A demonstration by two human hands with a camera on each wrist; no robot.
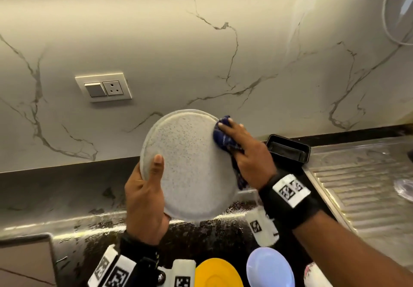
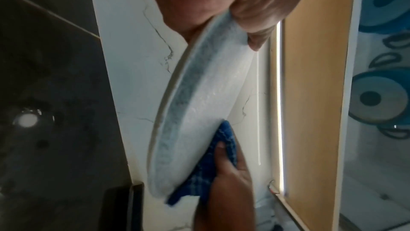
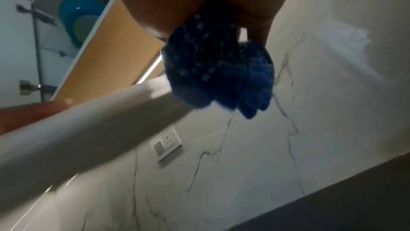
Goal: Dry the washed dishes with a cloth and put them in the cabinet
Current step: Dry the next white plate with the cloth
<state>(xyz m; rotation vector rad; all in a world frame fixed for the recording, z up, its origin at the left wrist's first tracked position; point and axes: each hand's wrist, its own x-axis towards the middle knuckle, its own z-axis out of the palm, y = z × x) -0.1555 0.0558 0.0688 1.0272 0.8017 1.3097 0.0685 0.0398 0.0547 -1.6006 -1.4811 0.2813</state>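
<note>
1. White marble-patterned wall panelling [image 1: 201,52] with grey veins rose behind a dark, wet countertop [image 1: 67,188]; a switch and socket plate [image 1: 103,88] sat on the wall up and left of the plate.
2. Held above the countertop was a round, speckled grey plate [image 1: 190,166], tilted with its underside toward the head camera.
3. The left hand [image 1: 145,199] gripped the plate's lower left rim, thumb pressed flat on the underside and fingers wrapped behind, wrist low.
4. The right hand [image 1: 248,154] clamped a bunched dark blue cloth [image 1: 223,134] against the plate's upper right rim, fingers extended over the cloth, forearm reaching in from the lower right.
5. Both wrists wore black bands with printed markers.
6. Below the plate, on the countertop, lay a yellow dish [image 1: 218,273] and a pale blue dish [image 1: 269,266].
7. Right of the plate stood a black rectangular container [image 1: 288,150], beside a ribbed steel draining board [image 1: 362,179].
8. The wrist views showed an open cabinet [image 2: 315,94] above, with blue dishes [image 2: 377,98] inside.
</note>
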